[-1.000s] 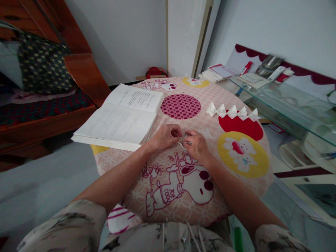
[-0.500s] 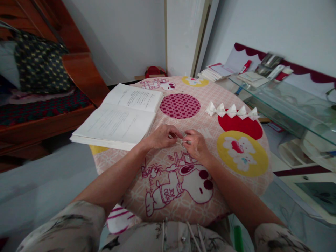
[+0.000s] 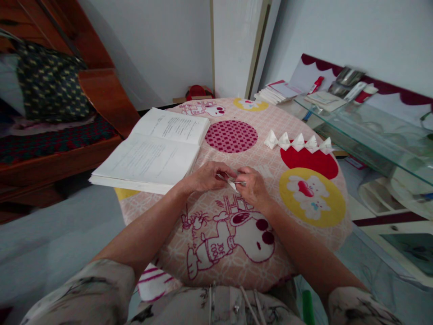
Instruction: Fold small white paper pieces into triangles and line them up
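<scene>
Head view: a person sits at a round table (image 3: 270, 160) covered in a pink cloth printed with a cartoon dog. The left hand (image 3: 205, 177) and right hand (image 3: 253, 188) meet near the middle of the table, just above the dog print. Both are closed in a pinch on a small white paper piece (image 3: 233, 183). The left thumb and fingers grip its left side, and the right fingertips grip its right side. The paper piece sits low over the cloth between the two hands; can't tell if it touches the cloth. It is mostly hidden by the fingers, so its fold shape is unclear. Both forearms run in from the bottom edge, with patterned sleeves at the elbows.

An open book (image 3: 154, 151) lies flat on the table's left part, just beside the left hand, its near corner hanging over the table edge. A row of folded paper points (image 3: 299, 142), white and touching each other in a line, lies on the far right of the cloth, partly on a red circle and well apart from the hands.

Right of the table is a glass shelf (image 3: 372, 128) with small items on it, too blurred to name. A stack of booklets (image 3: 277, 92) lies beyond the table's far edge. To the left is a wooden bench (image 3: 101, 97) with a dark patterned cushion (image 3: 50, 83).
</scene>
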